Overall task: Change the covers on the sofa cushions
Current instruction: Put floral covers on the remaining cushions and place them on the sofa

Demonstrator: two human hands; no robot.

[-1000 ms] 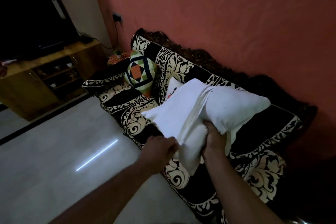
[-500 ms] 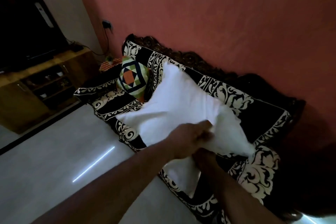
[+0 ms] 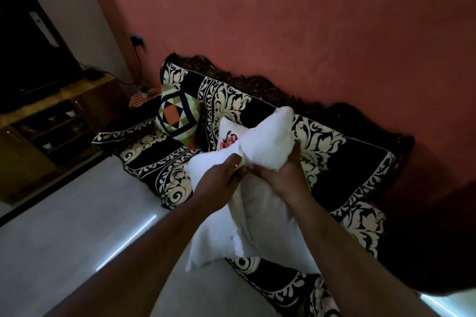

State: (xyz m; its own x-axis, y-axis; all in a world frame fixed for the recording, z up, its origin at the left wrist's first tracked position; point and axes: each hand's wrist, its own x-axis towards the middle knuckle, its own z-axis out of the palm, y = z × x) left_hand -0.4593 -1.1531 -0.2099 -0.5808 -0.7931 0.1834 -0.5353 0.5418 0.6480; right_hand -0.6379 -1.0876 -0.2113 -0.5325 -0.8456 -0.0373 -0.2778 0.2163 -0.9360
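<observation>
Sofa [image 3: 342,162]: standing against the red wall [image 3: 283,20], draped in a black throw with cream scrollwork.
Patterned cushion [image 3: 177,118]: leaning upright at the sofa's far end, well apart from both hands.
Flowered cushion [image 3: 228,134]: white, lying on the seat just behind the held pillow, which is partly hiding it.
Cabinet [image 3: 51,123]: wooden, standing at the far left across the pale floor [image 3: 64,239], with a dark screen above it.
Pillow [image 3: 265,213]: white, hanging in the air in front of the sofa edge, pinched at its waist so one end is rising above the hands and the other is drooping between the forearms.
Left hand [image 3: 219,183]: gripping the bunched white fabric at the pinch, fingers curling into it.
Right hand [image 3: 283,175]: clasping the upper part from below, thumb wrapping its side, almost touching the left.
</observation>
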